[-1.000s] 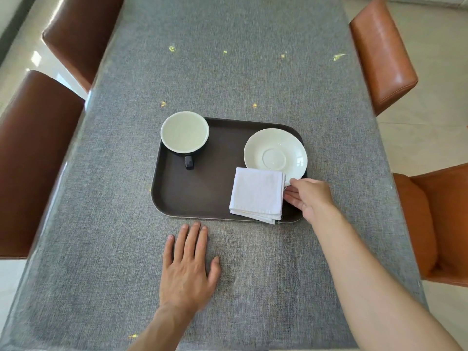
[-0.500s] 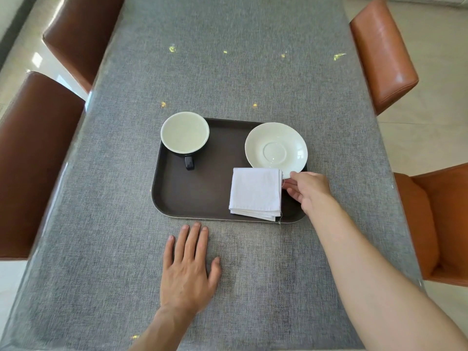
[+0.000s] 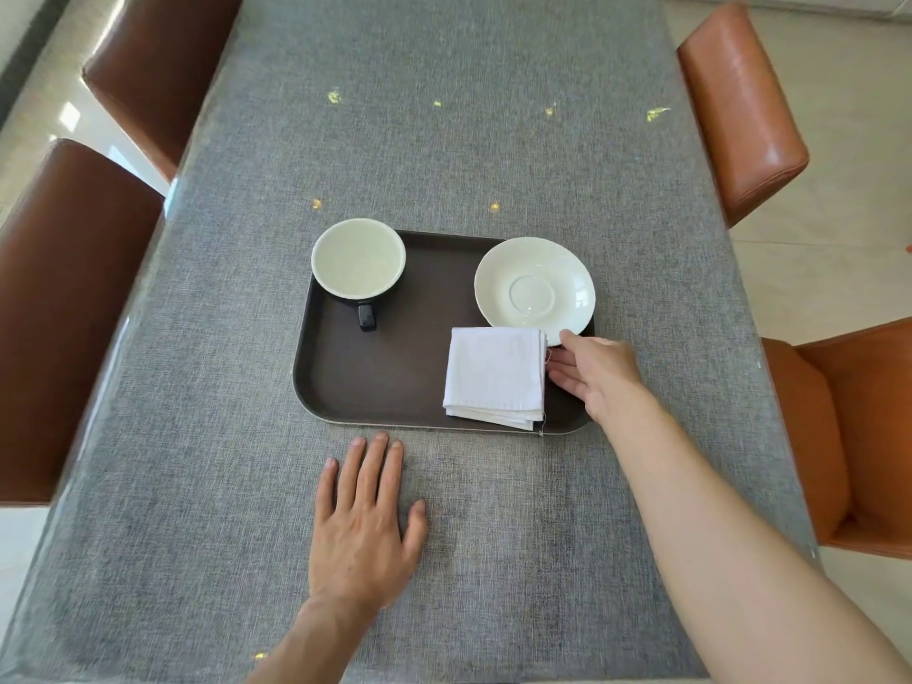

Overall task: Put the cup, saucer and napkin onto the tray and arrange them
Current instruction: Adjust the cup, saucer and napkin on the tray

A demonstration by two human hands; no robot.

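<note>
Right hand nudging napkin square on tray; left hand idle.

Right hand (image 3: 594, 372) half-open, fingers loosely extended, fingertips (image 3: 556, 360) touching the right edge of the folded white cloth napkin (image 3: 495, 375); thumb close by the rim of the white round ceramic saucer (image 3: 534, 287). Nothing clasped. Napkin lies in the near right part of the dark brown rounded plastic tray (image 3: 385, 382), its far edge just at the saucer; its lower layers fan out at the near edge. Dark cup with pale inside (image 3: 358, 261) sits far left, handle toward the person. Left hand (image 3: 362, 523) flat, spread on the grey woven tablecloth (image 3: 197, 486), near the tray. Judgement: all three aboard; push lightly from the side, so the folds stay stacked.
</note>
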